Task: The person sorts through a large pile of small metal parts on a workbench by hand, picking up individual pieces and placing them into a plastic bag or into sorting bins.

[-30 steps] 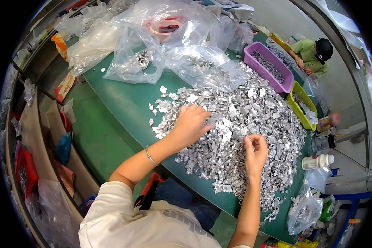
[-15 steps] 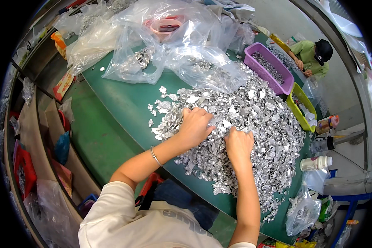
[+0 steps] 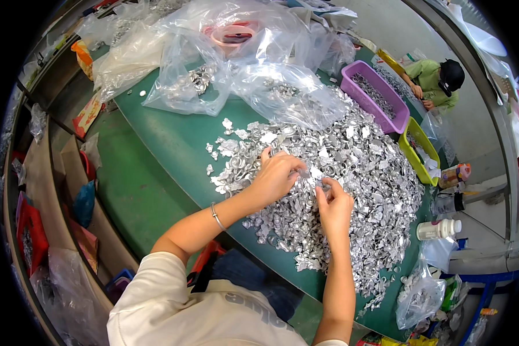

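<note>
A wide heap of small silver metal pieces covers much of the green table. Over the heap's left part is my left hand, fingers curled and thumb side turned inward. Its fingertips pinch what looks like a small silver metal piece. My right hand is just to the right, thumb and forefinger bent toward each other around another small silver piece, partly blurred. The two hands are close together but apart. The exact shape of either piece is too small to make out.
Clear plastic bags lie across the far side. A purple basket and a yellow-green basket line the right edge, near a white bottle and a bagged lot of pieces. A co-worker in green sits beyond.
Both hands have lifted slightly off the heap. My right thumb and forefinger have risen and turned toward the left hand, whose fingers have turned inward.
</note>
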Demonstrator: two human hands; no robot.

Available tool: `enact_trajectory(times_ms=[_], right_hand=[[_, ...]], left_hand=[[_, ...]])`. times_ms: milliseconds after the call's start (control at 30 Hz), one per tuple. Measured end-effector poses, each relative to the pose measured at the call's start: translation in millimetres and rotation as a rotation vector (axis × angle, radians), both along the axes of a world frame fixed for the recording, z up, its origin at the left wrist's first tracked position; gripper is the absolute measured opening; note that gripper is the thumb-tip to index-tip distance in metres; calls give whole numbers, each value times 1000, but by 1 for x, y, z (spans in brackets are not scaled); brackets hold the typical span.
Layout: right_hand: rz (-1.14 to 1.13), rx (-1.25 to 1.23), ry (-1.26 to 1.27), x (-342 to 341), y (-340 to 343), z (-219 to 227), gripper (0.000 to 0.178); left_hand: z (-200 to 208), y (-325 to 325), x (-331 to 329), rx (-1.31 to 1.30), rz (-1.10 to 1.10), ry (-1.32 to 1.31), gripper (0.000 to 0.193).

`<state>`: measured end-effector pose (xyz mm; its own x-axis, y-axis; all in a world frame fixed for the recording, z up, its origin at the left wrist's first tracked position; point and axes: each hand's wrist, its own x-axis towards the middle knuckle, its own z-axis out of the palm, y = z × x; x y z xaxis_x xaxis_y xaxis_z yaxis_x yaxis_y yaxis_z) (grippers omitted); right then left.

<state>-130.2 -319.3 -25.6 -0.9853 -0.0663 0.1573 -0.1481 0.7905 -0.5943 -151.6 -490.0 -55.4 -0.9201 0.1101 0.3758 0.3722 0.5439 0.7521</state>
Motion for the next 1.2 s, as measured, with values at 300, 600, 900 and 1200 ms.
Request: enact_trajectory(times_ms=[300, 600, 900, 1200], right_hand=[[84, -894, -221, 33, -6, 17, 11], [135, -1380, -436, 64, 1, 29, 12], [149, -1463, -471, 75, -8, 32, 11], [7, -987, -205, 84, -10, 22, 10]], left_hand=[[51, -6, 34, 300, -296, -279, 17], [68, -8, 55, 654, -483, -427, 22], [69, -7, 63, 643, -541, -309, 19], [2, 12, 95, 1651, -386, -824, 25]])
